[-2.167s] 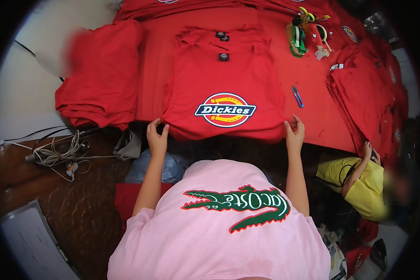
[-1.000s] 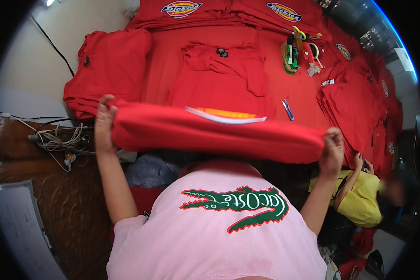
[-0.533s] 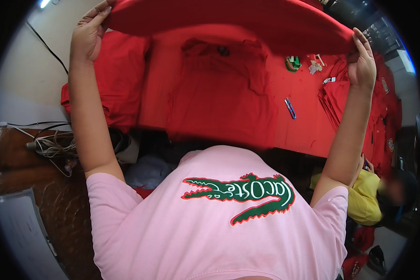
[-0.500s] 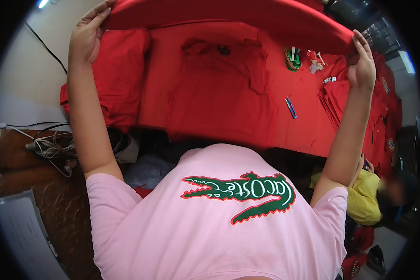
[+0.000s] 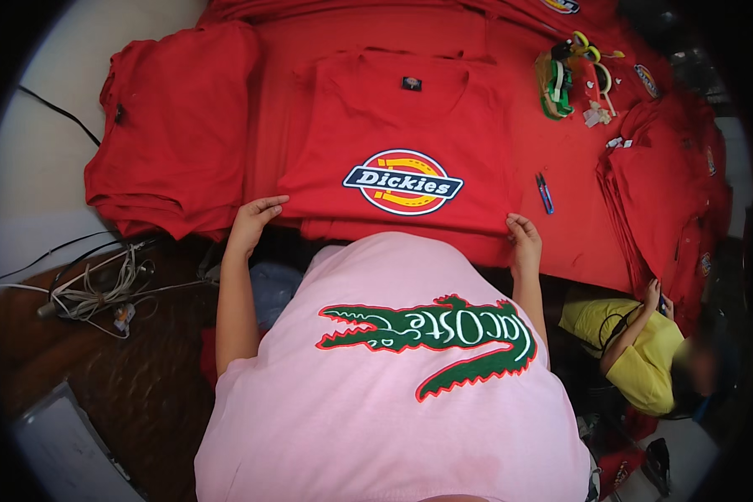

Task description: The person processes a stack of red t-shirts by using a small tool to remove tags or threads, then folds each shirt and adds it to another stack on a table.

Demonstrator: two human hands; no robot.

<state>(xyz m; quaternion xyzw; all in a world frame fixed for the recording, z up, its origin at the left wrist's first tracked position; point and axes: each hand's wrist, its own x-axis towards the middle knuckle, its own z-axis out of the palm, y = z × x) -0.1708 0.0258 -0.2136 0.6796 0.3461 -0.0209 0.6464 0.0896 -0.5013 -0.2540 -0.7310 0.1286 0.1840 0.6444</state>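
One red cotton T-shirt with a round printed chest badge (image 5: pixel 403 159) lies spread flat. Two stacks of folded red shirts flank it, one left (image 5: pixel 171 125), one right (image 5: pixel 665 197). One small blue pen-shaped tool (image 5: pixel 544 192). One tangle of grey cables (image 5: pixel 100 284).
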